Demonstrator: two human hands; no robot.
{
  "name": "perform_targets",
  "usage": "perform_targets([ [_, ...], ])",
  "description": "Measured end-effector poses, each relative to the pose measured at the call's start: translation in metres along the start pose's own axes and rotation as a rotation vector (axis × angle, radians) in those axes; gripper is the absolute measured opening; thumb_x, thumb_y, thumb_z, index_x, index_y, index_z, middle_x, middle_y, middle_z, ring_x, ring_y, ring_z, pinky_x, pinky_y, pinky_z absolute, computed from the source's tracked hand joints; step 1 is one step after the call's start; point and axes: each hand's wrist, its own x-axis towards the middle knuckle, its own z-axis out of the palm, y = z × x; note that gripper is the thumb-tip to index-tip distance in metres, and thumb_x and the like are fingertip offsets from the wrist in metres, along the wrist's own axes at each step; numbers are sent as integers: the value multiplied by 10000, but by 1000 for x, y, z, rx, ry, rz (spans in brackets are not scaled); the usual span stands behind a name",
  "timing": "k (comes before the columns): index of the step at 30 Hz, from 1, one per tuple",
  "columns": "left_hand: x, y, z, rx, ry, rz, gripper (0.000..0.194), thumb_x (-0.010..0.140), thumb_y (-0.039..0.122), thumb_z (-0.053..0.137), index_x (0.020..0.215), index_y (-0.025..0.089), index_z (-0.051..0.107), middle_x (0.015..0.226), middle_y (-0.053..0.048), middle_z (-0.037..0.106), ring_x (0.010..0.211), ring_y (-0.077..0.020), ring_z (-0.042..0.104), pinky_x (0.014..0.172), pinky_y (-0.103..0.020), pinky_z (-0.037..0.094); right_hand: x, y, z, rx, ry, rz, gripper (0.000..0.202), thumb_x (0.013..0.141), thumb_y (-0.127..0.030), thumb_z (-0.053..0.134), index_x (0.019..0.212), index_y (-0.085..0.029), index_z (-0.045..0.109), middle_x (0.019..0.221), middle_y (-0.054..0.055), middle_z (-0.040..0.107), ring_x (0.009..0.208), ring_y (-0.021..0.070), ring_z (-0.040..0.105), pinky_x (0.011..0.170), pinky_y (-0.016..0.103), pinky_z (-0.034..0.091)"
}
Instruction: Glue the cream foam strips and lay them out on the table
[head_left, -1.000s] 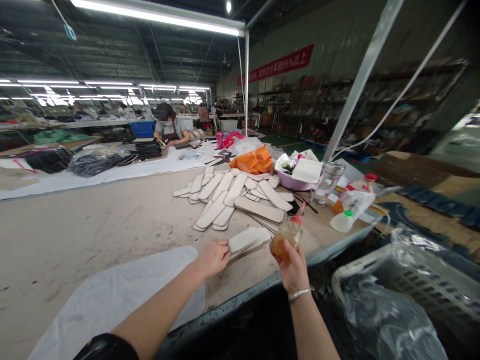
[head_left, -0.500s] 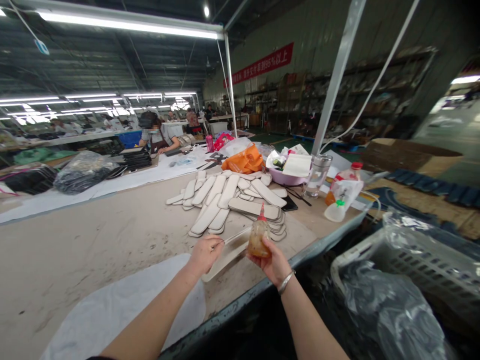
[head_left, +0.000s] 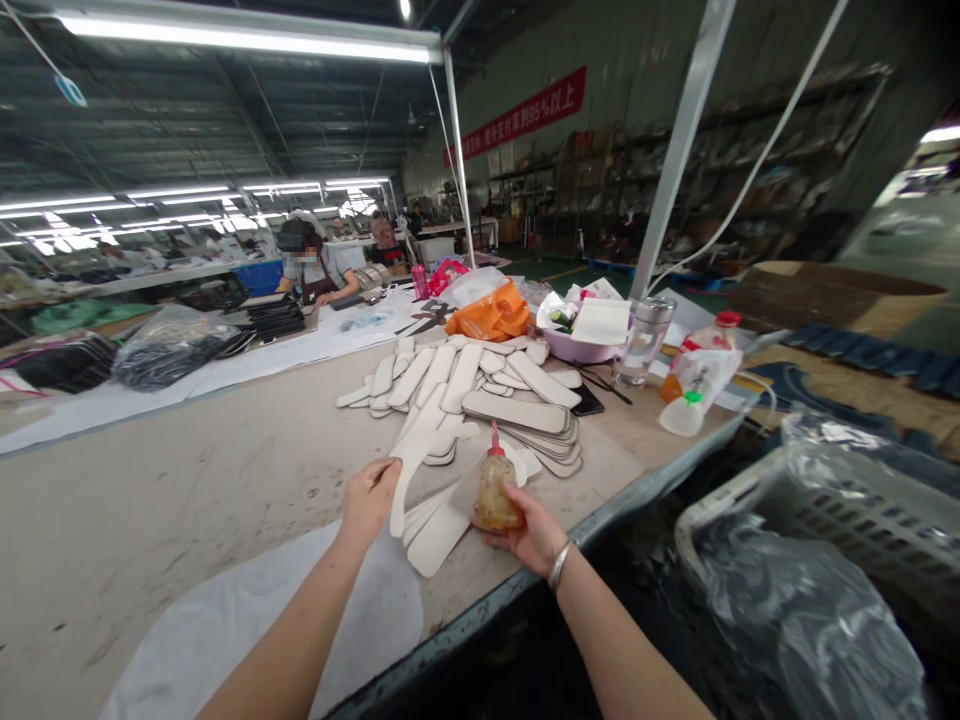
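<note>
My left hand [head_left: 369, 500] pinches the edge of a thin pale strip [head_left: 409, 475], which is bent and blurred by motion. My right hand [head_left: 529, 528] is wrapped round a squeeze bottle [head_left: 498, 493] of cloudy amber liquid, its red pointed nozzle upward. Fanned pale strips [head_left: 439, 535] lie between the hands, partly behind the bottle. Beyond them spreads a loose pile of cream rounded strips [head_left: 437, 378], with a neater stack [head_left: 517, 411] at its right side.
A white sheet [head_left: 300, 610] lies under my left forearm. Farther back are an orange bag [head_left: 491, 312], a purple bowl [head_left: 577, 346], a glass tumbler [head_left: 645, 345] and a small green-capped bottle [head_left: 684, 412]. A crate [head_left: 817, 500] stands at right. A person [head_left: 315, 270] works across the table.
My left hand has moved left and toward me, drawing the strip away from the bottle. The bottle in my right hand has shifted slightly left, and several fanned strips now show beneath.
</note>
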Motion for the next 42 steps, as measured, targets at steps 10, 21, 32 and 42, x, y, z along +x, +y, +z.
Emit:
perform_targets([
  [10, -81, 10, -71, 209, 174, 422, 160, 850, 202, 562, 967, 206, 671, 1002, -67, 686, 912, -194, 645, 864, -362, 522, 39, 14, 26, 40, 67, -191, 379, 758, -441, 701, 1046, -240, 560, 937, 26, 686, 760, 202, 661, 553, 263, 479],
  [21, -136, -19, -21, 306, -385, 629, 193, 889, 196, 533, 1021, 195, 673, 1023, -80, 690, 956, -205, 613, 870, -388, 531, 30, -9, 27, -19, 60, -374, 466, 646, -416, 802, 1016, -243, 577, 898, 21, 664, 773, 215, 640, 586, 306, 539],
  [32, -159, -43, -83, 424, -321, 433, 224, 877, 222, 533, 1042, 170, 675, 1099, -99, 660, 1054, -242, 578, 946, -437, 499, -41, -5, 22, -348, -13, -537, 474, 677, -330, 819, 1077, -276, 571, 1016, 37, 645, 837, 221, 625, 638, 306, 533],
  [42, -156, -27, -78, 331, -360, 415, 205, 879, 198, 508, 974, 171, 689, 981, -95, 643, 937, -211, 582, 872, -386, 507, -75, 62, 42, -260, -90, -219, 465, 712, -379, 794, 1115, -265, 592, 1086, 51, 640, 947, 257, 617, 784, 371, 515],
])
